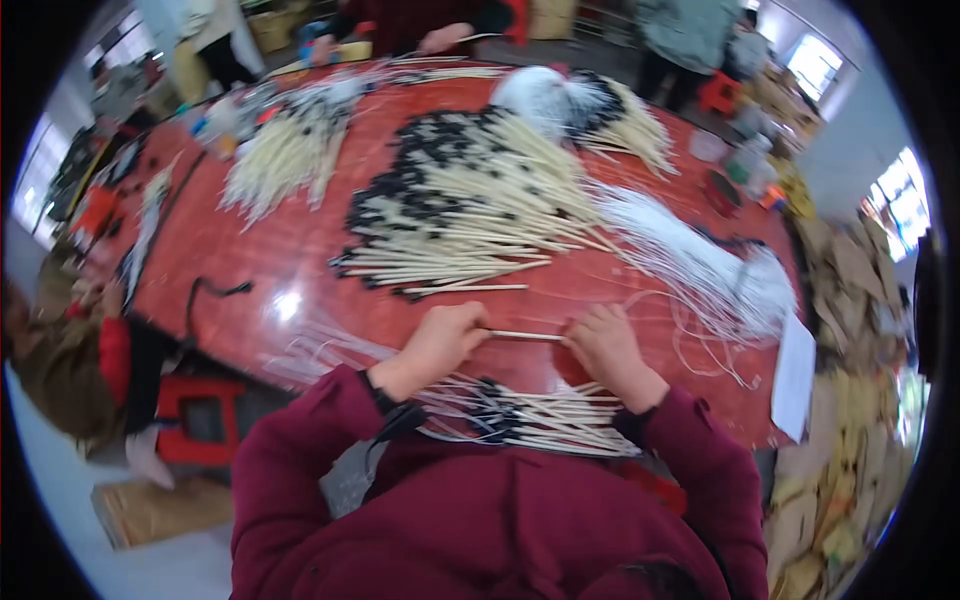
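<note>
A slim cream-coloured stick [526, 336] stretches level between my hands, just over the near part of the red table. My left hand [440, 345] is closed round its left end, and my right hand [606, 350] pinches the right end. The fingers cover both tips. Below the hands, at the table's near edge, lies a bundle of similar sticks [565, 420] with black ends and pale strings trailing left. Beyond the hands spreads a big heap of cream sticks with black ends [470, 215]. To its right, a thick hank of white strings [700, 265] fans across the table.
On the red table [250, 265] lie more sticks [290, 160] at far left and a white sheet [794, 378] at right. A co-worker's hand [446, 38] is at the far edge. A red stool [200, 420] stands left; flattened cardboard [830, 450] lies right.
</note>
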`<action>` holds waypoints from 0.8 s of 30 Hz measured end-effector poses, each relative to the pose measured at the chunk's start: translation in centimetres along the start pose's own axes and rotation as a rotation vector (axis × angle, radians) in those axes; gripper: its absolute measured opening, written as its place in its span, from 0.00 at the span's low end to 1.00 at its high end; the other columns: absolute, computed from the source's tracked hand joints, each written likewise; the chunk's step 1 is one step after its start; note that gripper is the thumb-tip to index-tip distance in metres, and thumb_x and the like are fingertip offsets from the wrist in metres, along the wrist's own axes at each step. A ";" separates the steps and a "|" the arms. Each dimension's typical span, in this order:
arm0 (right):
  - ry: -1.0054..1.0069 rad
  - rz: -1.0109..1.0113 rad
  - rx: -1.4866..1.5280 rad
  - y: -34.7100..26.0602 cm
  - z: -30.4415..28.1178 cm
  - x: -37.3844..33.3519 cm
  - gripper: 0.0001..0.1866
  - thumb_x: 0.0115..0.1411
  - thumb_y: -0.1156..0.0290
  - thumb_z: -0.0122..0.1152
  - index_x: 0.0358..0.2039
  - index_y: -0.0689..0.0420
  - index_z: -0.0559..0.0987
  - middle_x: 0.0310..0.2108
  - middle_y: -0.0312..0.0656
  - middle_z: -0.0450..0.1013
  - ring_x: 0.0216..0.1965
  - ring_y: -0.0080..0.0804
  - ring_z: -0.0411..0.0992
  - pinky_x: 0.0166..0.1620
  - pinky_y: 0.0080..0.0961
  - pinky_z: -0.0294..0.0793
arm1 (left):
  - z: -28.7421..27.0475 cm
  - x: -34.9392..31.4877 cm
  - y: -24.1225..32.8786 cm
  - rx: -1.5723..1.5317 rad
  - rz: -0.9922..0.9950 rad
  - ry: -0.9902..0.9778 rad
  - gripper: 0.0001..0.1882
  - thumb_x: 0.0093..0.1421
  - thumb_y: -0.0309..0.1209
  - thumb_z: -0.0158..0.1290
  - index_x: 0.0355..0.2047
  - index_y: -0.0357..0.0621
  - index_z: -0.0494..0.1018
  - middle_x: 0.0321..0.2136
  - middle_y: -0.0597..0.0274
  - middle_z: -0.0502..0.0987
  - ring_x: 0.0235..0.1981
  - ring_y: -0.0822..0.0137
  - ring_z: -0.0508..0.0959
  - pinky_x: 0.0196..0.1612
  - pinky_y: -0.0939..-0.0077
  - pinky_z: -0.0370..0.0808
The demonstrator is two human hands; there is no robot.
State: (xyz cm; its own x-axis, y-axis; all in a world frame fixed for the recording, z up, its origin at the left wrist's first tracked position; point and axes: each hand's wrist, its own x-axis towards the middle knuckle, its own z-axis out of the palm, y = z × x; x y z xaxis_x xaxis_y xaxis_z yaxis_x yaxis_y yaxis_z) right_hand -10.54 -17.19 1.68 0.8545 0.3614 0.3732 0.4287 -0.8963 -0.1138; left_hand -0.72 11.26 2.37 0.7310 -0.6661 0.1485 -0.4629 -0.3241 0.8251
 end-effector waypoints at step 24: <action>-0.281 0.213 0.420 0.0 -8.1 -6.2 0.18 0.56 0.64 0.71 0.45 0.59 0.81 0.49 0.43 0.78 0.47 0.43 0.70 0.55 0.39 0.65 | -15.6 -10.9 -7.3 0.923 -0.063 0.493 0.09 0.62 0.31 0.62 0.38 0.38 0.80 0.39 0.49 0.81 0.41 0.53 0.80 0.45 0.61 0.75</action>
State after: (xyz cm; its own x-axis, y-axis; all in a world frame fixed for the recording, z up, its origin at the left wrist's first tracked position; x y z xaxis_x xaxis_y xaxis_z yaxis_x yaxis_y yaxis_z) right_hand -18.17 -21.54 6.85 0.9560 0.2894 0.0479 0.2686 -0.7983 -0.5391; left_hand 2.49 31.35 3.23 0.7941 -0.3498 0.4970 -0.4681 -0.8736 0.1330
